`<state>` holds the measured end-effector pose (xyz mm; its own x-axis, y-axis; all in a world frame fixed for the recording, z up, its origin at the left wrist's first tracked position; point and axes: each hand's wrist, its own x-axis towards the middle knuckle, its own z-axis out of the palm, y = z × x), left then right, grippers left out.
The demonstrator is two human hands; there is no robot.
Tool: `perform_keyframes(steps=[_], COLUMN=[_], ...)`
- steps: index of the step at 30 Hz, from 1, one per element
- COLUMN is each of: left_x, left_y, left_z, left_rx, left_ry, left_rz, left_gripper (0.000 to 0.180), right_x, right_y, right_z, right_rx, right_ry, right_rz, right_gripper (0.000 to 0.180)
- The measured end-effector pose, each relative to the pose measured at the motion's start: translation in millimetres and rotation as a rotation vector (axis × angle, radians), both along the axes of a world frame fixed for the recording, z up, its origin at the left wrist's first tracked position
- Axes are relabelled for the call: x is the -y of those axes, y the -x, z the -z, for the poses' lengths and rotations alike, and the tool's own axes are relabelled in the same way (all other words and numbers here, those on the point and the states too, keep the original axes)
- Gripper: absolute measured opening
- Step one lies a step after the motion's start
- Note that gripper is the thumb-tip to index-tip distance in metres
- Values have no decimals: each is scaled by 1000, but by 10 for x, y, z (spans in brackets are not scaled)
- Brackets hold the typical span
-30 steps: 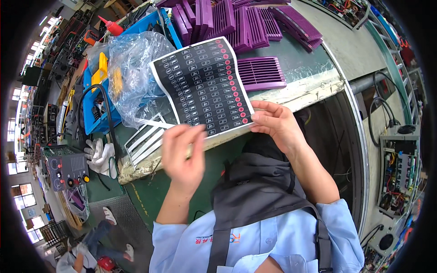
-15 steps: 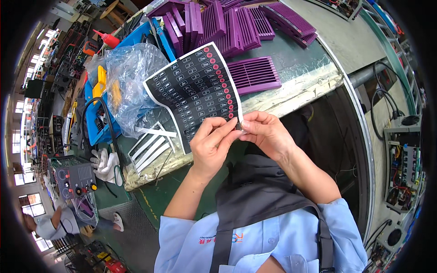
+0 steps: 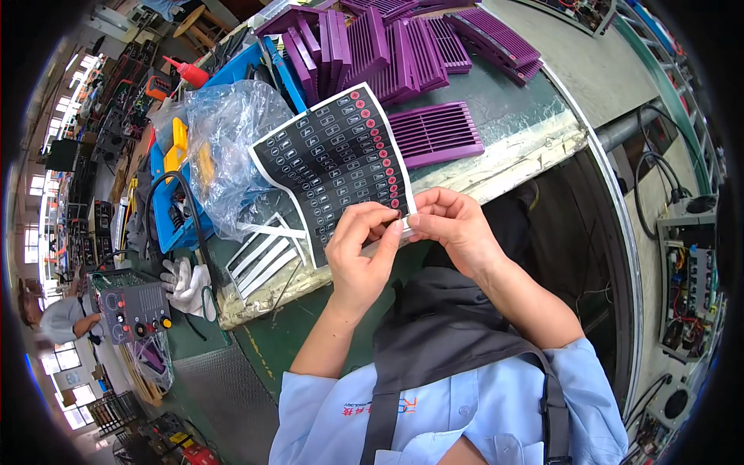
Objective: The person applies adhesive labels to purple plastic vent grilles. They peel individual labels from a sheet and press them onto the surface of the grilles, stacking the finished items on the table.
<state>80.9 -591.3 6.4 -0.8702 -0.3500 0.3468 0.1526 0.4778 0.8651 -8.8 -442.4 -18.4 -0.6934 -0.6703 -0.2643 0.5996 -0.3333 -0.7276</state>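
Note:
A black sticker sheet [image 3: 333,159] with white edges, rows of small white symbols and a column of red round marks rises from my hands, curling along its left side. My left hand [image 3: 363,252] closes on its lower right corner, thumb and fingertips pinched together. From the other side my right hand [image 3: 459,232] pinches the same corner, its thumb tip close to the left thumb. Fingers hide most of the corner, where a small pale edge shows. Beyond the sheet's right edge, a purple slatted panel [image 3: 435,135] lies flat on the green bench [image 3: 518,115].
More purple slatted panels [image 3: 364,50] are piled at the back. Left of the sheet are clear plastic bags [image 3: 232,147] over a blue bin [image 3: 167,221], white cut strips [image 3: 267,256] and white gloves [image 3: 186,287]. A grey machine [image 3: 130,306] stands farther left, near another person [image 3: 66,319].
My left fingers have shifted at the corner, the thumb now more upright and the fingers more curled. The right hand stays pinched. The person at far left has moved, and the whole view shifts slightly.

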Motion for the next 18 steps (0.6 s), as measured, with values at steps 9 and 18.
perform_keyframes(steps=[9, 18], left_x=[455, 887], left_y=[-23, -407], left_z=[-180, -1155], left_rx=[-435, -844], left_ry=[-257, 397], left_rz=[-299, -560], left_gripper=[6, 24], right_x=[5, 40], right_y=[48, 65], right_z=[-68, -164], right_rx=[-49, -806], right_ry=[-147, -563], right_rz=[0, 127], right_gripper=[18, 33])
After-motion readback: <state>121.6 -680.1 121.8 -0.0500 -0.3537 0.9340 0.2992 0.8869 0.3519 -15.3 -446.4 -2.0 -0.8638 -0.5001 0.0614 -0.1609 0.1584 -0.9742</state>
